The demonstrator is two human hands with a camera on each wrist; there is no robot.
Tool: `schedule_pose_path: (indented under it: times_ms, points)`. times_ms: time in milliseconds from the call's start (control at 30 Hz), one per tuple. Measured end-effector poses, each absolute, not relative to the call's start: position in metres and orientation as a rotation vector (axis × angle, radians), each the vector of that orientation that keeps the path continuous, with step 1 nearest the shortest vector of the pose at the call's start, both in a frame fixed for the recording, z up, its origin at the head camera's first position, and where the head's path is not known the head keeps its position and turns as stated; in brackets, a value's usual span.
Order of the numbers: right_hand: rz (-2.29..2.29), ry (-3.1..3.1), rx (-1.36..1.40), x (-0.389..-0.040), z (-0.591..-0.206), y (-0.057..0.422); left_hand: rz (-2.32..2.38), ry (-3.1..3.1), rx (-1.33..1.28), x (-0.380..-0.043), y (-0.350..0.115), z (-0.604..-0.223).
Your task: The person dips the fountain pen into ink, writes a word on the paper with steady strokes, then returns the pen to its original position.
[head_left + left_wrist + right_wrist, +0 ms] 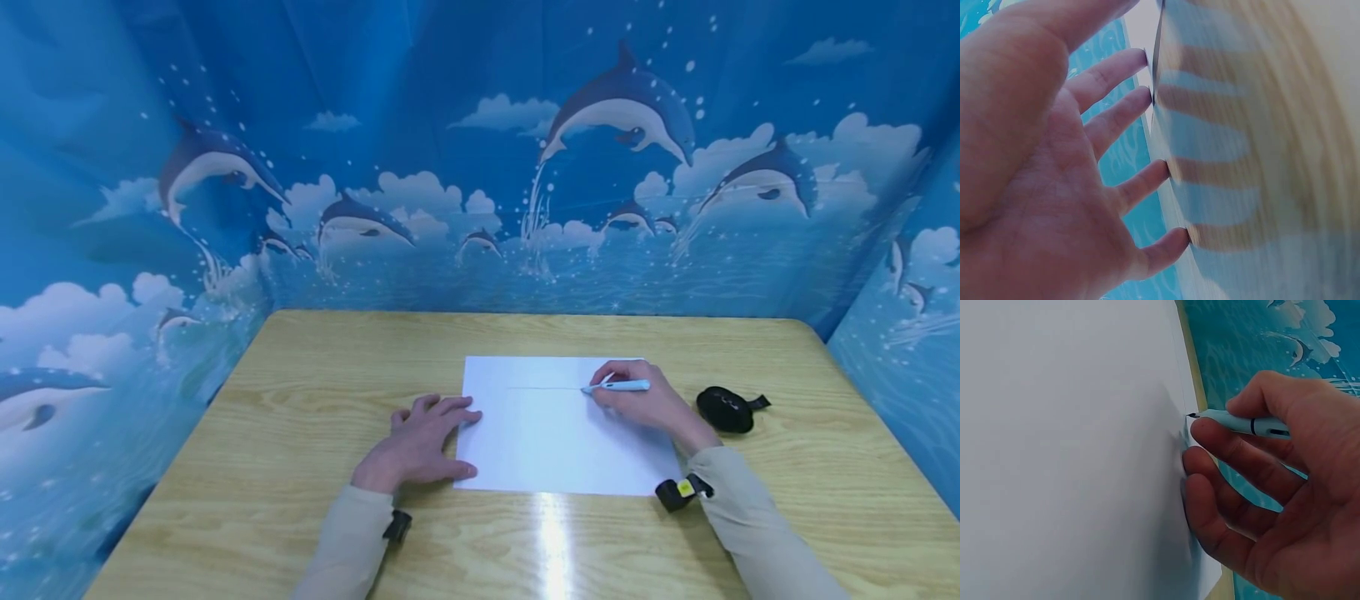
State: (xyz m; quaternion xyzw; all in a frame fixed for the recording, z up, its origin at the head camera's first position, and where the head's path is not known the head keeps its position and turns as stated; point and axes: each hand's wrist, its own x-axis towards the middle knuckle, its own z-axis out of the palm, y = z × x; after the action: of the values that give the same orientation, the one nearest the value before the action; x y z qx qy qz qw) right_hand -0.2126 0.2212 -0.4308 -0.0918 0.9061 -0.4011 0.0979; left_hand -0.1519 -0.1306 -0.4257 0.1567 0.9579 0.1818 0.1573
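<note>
A white sheet of paper lies on the table, with a thin straight line across its upper part and a fainter one down its left side. My right hand pinches a light blue fountain pen between thumb and fingers. In the right wrist view, the dark nib of the pen meets the paper at the line's right end; the other fingers curl beneath. My left hand is spread at the paper's left edge, some fingertips and the thumb on the sheet. In the left wrist view, its fingers reach down to the surface.
A small black pouch with a strap sits on the wooden table, right of my right hand. A blue dolphin-print curtain rises behind the table and along both sides. Each wrist wears a small black camera.
</note>
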Motion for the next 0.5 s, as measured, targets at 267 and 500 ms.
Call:
schedule_pose_path:
  times_ms: [267,500]
  points:
    - [-1.156,2.695,-0.25,-0.2131,-0.4303,0.2258,0.516,2.736,0.461,-0.1527,-0.1312,-0.4257]
    - [-1.156,2.694,-0.217,-0.2105,-0.4313,0.2309,0.521,2.737,0.462,-0.1526,-0.1316,-0.4259]
